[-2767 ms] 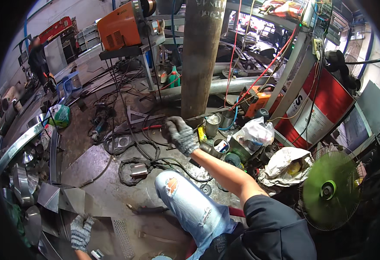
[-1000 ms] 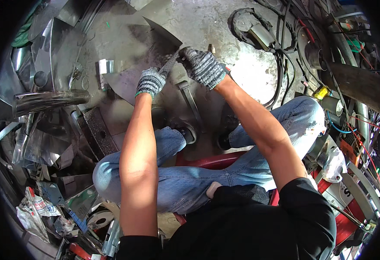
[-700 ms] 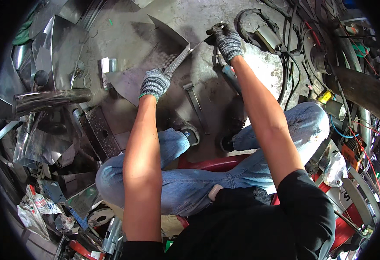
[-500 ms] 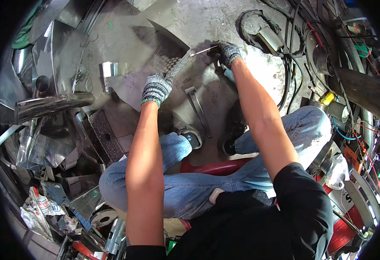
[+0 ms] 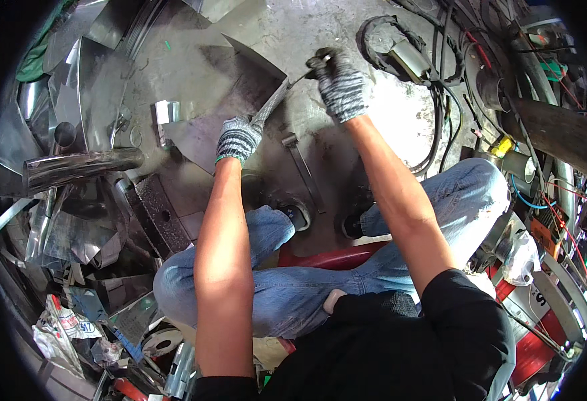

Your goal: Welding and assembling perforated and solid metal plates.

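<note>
My left hand (image 5: 238, 138), in a grey-striped knit glove, grips the near edge of a bent sheet-metal piece (image 5: 196, 137). A narrow flange (image 5: 271, 105) of that piece slants up and right from my fingers, and a dark raised panel (image 5: 257, 63) stands behind it. My right hand (image 5: 341, 88), gloved alike, is closed round a thin rod-like tool (image 5: 299, 81). Its tip reaches the flange's upper end; I cannot tell whether they touch. Most of the tool's handle is hidden by my fingers. A flat metal strip with a bent end (image 5: 303, 170) lies between my hands and feet.
A coiled hose with a metal cylinder (image 5: 410, 60) lies at the far right, with black cables (image 5: 444, 127) beside it. Shiny pipe (image 5: 86, 166) and scrap sheets (image 5: 96, 87) crowd the left. A small bright metal piece (image 5: 167, 112) sits beside the sheet. Red metal (image 5: 333, 257) shows under my legs.
My right hand has turned and shifted slightly left and away from me, its back now uppermost. The tool's visible part looks shorter and darker. My left hand keeps its grip, almost unmoved.
</note>
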Motion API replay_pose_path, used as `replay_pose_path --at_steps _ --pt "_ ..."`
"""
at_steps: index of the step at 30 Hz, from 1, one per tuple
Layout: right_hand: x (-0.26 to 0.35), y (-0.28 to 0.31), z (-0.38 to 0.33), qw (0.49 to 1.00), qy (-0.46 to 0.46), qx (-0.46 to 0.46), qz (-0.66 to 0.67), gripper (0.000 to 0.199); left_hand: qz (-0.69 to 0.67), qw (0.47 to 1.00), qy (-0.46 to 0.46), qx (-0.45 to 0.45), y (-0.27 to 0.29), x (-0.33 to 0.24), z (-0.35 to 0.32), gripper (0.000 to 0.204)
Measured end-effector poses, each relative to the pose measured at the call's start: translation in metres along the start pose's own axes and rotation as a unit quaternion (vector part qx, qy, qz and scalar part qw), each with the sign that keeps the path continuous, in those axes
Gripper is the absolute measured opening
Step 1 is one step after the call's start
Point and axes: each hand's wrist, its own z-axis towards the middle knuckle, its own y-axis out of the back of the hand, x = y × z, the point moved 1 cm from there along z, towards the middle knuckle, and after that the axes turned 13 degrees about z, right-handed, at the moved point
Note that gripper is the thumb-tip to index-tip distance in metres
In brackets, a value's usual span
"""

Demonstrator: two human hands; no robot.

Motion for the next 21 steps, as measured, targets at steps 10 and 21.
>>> replay_pose_path --at_steps 10,21 --pt "0.002 -0.042 -0.064 0.893 0.293 0.222 -0.261 0.039 0.028 0.999 -0.037 0.015 -0.028 0.022 0.006 0.039" --pt "0.030 -0.040 -0.025 0.914 0.319 0.034 -0.247 0.010 -0.040 0.999 0.010 0.024 0.008 0.004 -0.004 0.041"
